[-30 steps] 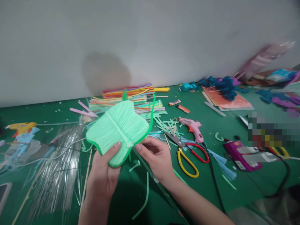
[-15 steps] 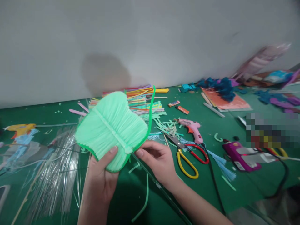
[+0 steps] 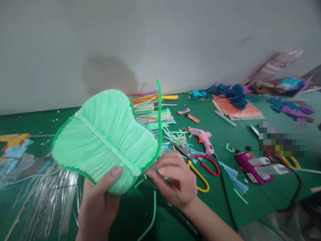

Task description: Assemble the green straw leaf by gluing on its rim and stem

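Note:
My left hand (image 3: 99, 204) holds up a pale green leaf-shaped piece (image 3: 105, 137) made of packed straw strips, thumb pressed on its lower edge. A darker green pipe cleaner (image 3: 158, 113) runs around its rim, one end sticking upward. My right hand (image 3: 173, 179) pinches the rim at the leaf's lower right corner, fingers curled on the pipe cleaner.
On the green table (image 3: 250, 197) lie yellow-and-red scissors (image 3: 200, 167), a pink glue gun (image 3: 204, 139), a purple glue gun (image 3: 253, 164) with black cord, a stack of coloured straws (image 3: 150, 107), clear strips (image 3: 50, 197), a yellow glue gun (image 3: 12, 139), two lighters (image 3: 188, 114) and blue craft pieces (image 3: 233, 93).
The leaf piece has been lifted closer to the camera and turned to the left. My right hand has closed its fingers tighter on the rim's lower corner.

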A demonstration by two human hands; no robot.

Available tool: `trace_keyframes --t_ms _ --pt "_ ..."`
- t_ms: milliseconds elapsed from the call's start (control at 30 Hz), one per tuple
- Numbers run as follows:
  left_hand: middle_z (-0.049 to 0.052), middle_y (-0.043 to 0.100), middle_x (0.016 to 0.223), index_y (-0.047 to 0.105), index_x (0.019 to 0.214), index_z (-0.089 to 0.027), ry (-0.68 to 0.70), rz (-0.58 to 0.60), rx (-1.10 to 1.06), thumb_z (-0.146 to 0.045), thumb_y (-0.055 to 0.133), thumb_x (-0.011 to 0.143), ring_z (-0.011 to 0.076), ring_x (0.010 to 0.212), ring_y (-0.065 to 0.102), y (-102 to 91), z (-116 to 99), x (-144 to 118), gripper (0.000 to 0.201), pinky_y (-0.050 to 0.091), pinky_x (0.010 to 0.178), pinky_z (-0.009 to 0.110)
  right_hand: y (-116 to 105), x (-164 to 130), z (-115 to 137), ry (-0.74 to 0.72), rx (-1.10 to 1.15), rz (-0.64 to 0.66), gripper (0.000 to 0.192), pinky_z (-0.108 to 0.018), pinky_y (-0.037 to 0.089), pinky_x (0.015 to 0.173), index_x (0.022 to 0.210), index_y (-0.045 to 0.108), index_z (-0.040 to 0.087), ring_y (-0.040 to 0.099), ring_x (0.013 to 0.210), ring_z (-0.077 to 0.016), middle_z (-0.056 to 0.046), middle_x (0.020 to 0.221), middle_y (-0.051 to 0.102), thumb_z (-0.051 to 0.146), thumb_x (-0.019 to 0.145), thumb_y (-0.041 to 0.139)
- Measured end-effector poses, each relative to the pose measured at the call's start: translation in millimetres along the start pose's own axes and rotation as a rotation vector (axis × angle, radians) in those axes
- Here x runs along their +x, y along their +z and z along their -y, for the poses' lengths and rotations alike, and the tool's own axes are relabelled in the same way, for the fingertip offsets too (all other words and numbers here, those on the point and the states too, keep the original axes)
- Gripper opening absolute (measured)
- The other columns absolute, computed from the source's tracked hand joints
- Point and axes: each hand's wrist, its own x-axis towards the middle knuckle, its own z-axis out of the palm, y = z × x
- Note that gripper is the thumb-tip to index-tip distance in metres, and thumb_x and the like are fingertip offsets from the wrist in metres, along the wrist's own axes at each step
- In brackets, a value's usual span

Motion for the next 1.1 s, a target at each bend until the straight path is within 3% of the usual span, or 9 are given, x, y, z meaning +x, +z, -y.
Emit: trace_keyframes --t_ms 67,133,333,500,867,1100 --pt "0.001 0.076 0.114 0.060 0.132 -0.032 -0.024 0.004 0.005 -0.015 0.080 0.071 0.0291 0.117 0.068 3.6 -3 -1 0.067 0.063 0.089 0.035 -7 3 2 -0.142 -0.160 0.073 0.023 -0.029 0.052 0.066 0.101 0.069 0.020 0.059 0.072 -0.0138 -0.001 0.080 0.066 0.006 0.083 0.072" --pt "0.001 0.076 0.115 0.064 0.128 -0.030 -0.053 0.013 0.001 -0.015 0.079 0.073 0.0280 0.114 0.069 6.8 -5 -2 0.059 0.063 0.088 0.032 -13 8 5 -0.172 -0.246 0.133 0.018 -0.027 0.051 0.066 0.100 0.072 0.017 0.056 0.073 -0.0137 -0.002 0.078 0.062 0.008 0.084 0.072" --pt "0.002 0.077 0.113 0.068 0.123 -0.027 -0.059 0.011 -0.007 -0.011 0.083 0.068 0.0242 0.106 0.073 4.6 -4 1 0.059 0.062 0.085 0.025 -20 22 4 -0.246 -0.281 0.233 0.011 -0.029 0.051 0.069 0.097 0.075 0.013 0.059 0.075 -0.0143 -0.004 0.078 0.064 0.012 0.088 0.069" --pt "0.002 0.079 0.109 0.069 0.123 -0.026 -0.076 -0.007 -0.033 -0.009 0.084 0.066 0.0251 0.102 0.075 0.7 -2 2 0.062 0.062 0.089 0.028 -21 27 3 -0.336 -0.296 0.266 0.009 -0.029 0.052 0.067 0.095 0.074 0.012 0.056 0.071 -0.0141 -0.005 0.078 0.065 0.012 0.087 0.069" --pt "0.004 0.078 0.111 0.069 0.123 -0.025 -0.103 0.057 0.045 -0.015 0.081 0.072 0.0275 0.106 0.073 6.7 -15 -7 0.054 0.062 0.088 0.033 -31 42 12 -0.416 -0.382 0.498 0.009 -0.030 0.054 0.074 0.097 0.068 0.014 0.059 0.082 -0.0159 -0.003 0.087 0.069 0.011 0.088 0.066" --pt "0.006 0.076 0.117 0.063 0.132 -0.022 -0.112 0.036 0.030 -0.013 0.082 0.070 0.0281 0.110 0.071 13.1 -18 -11 0.066 0.059 0.095 0.032 -35 45 14 -0.393 -0.366 0.549 0.011 -0.028 0.056 0.076 0.098 0.069 0.015 0.060 0.084 -0.0151 -0.003 0.088 0.070 0.012 0.088 0.068"
